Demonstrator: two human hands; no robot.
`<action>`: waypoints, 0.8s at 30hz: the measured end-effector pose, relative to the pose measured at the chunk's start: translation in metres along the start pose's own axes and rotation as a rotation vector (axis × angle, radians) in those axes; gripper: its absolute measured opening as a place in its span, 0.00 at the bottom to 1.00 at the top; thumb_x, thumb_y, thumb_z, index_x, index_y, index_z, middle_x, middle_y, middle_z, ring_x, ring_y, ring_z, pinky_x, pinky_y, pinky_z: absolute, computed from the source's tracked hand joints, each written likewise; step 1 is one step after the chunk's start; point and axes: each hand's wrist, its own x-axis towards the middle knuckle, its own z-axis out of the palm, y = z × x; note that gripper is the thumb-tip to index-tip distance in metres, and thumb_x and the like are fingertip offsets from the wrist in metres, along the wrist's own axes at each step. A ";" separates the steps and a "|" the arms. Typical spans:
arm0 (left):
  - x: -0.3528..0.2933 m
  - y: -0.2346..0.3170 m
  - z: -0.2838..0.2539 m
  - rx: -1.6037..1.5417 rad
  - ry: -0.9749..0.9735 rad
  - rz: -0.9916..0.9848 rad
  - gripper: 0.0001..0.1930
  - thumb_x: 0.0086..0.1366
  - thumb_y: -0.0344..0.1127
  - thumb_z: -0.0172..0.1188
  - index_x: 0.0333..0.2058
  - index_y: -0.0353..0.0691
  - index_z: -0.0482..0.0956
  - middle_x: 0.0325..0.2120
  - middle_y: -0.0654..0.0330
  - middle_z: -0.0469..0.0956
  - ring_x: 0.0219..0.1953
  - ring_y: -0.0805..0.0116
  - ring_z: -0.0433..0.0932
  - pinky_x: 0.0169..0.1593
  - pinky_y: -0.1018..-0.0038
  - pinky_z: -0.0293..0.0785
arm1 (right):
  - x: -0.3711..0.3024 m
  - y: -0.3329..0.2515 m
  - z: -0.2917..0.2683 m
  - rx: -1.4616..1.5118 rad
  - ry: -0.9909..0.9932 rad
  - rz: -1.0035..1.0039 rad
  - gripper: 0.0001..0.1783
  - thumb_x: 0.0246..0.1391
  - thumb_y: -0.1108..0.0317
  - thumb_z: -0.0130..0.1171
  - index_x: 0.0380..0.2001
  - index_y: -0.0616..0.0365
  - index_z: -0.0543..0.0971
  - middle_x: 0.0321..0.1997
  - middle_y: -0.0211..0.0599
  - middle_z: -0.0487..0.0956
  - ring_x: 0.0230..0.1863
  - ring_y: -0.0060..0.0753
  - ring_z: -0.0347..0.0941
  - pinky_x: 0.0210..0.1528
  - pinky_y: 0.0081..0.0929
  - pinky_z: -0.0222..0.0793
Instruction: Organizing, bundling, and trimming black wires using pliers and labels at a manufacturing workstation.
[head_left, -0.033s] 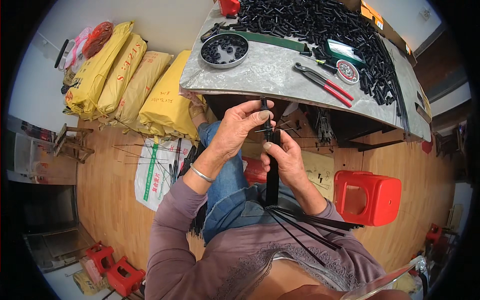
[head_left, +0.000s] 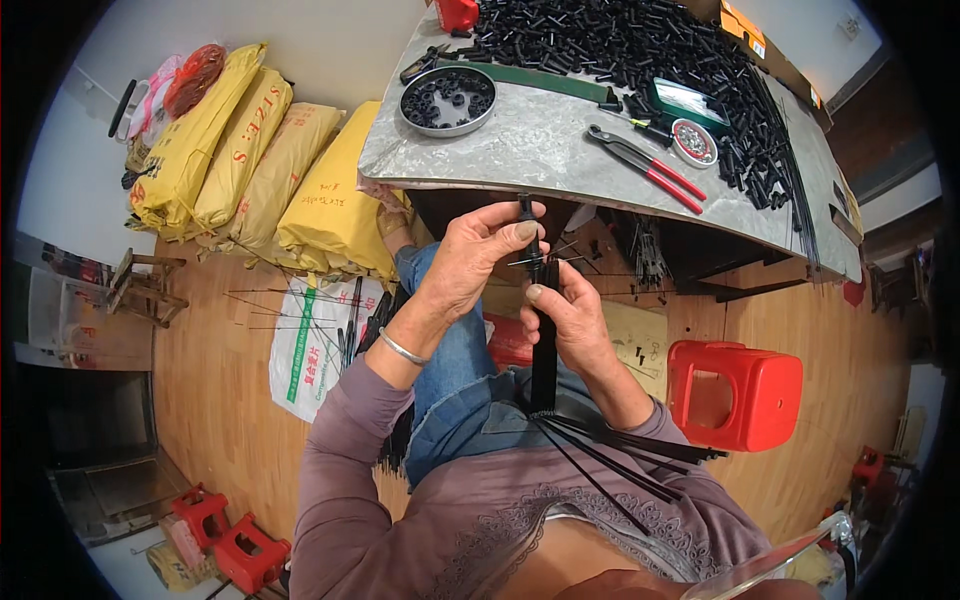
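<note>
My left hand [head_left: 477,258] is closed, its thumb and fingers pinching the black tubular top piece [head_left: 525,207] of an upright shaft just off the table's front edge. Below it, thin dark rods [head_left: 560,257] stick out sideways from a collar. My right hand [head_left: 572,318] grips the same piece lower down, the thumb pressed on a long black bundle of ribs [head_left: 544,375] that runs down to my lap. At its lower end several black rods [head_left: 620,450] fan out to the right across my shirt. My fingers hide part of the joint between the hands.
On the grey table [head_left: 530,150] are a round tin of small black rings [head_left: 449,100], red-handled pliers [head_left: 650,165], a dish of small metal parts [head_left: 695,142] and a heap of black fittings [head_left: 610,40]. A red stool [head_left: 745,395] stands right; yellow sacks [head_left: 335,215] lean left.
</note>
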 end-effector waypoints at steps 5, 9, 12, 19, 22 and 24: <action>-0.002 -0.002 -0.003 -0.155 -0.014 -0.044 0.17 0.64 0.35 0.59 0.49 0.33 0.74 0.36 0.59 0.78 0.39 0.71 0.77 0.46 0.74 0.75 | 0.004 0.003 -0.004 0.131 -0.079 0.046 0.08 0.56 0.71 0.56 0.38 0.61 0.71 0.25 0.31 0.70 0.22 0.22 0.69 0.21 0.20 0.67; -0.001 -0.008 -0.004 -0.183 0.042 -0.049 0.22 0.62 0.39 0.61 0.51 0.33 0.72 0.38 0.57 0.78 0.41 0.69 0.77 0.48 0.72 0.74 | 0.004 0.004 -0.006 0.202 -0.053 0.054 0.09 0.56 0.71 0.57 0.39 0.61 0.71 0.25 0.31 0.71 0.23 0.23 0.69 0.22 0.21 0.67; -0.010 0.000 0.008 -0.047 0.081 -0.012 0.22 0.61 0.38 0.63 0.50 0.33 0.71 0.39 0.57 0.78 0.41 0.70 0.76 0.48 0.72 0.73 | 0.005 0.004 -0.009 0.216 -0.035 0.040 0.10 0.56 0.71 0.56 0.41 0.61 0.72 0.25 0.31 0.71 0.23 0.23 0.69 0.23 0.21 0.67; -0.028 -0.009 0.022 0.171 0.139 -0.048 0.16 0.58 0.27 0.63 0.44 0.32 0.71 0.35 0.58 0.77 0.30 0.74 0.77 0.31 0.79 0.76 | -0.003 0.002 -0.007 0.049 0.015 -0.008 0.16 0.57 0.70 0.57 0.48 0.61 0.73 0.30 0.29 0.75 0.26 0.18 0.70 0.25 0.18 0.68; -0.028 -0.013 0.029 0.229 0.177 0.008 0.15 0.57 0.26 0.63 0.43 0.33 0.73 0.36 0.61 0.77 0.38 0.76 0.75 0.42 0.79 0.73 | 0.001 -0.001 -0.026 -0.420 0.034 -0.181 0.13 0.52 0.66 0.63 0.38 0.63 0.79 0.26 0.23 0.76 0.25 0.15 0.66 0.27 0.21 0.65; -0.030 -0.015 0.028 0.204 0.155 0.003 0.15 0.57 0.25 0.63 0.43 0.33 0.73 0.37 0.62 0.77 0.39 0.76 0.75 0.46 0.79 0.71 | 0.002 -0.017 -0.025 -0.494 -0.023 -0.068 0.13 0.49 0.62 0.65 0.27 0.62 0.80 0.19 0.18 0.72 0.24 0.12 0.63 0.25 0.21 0.61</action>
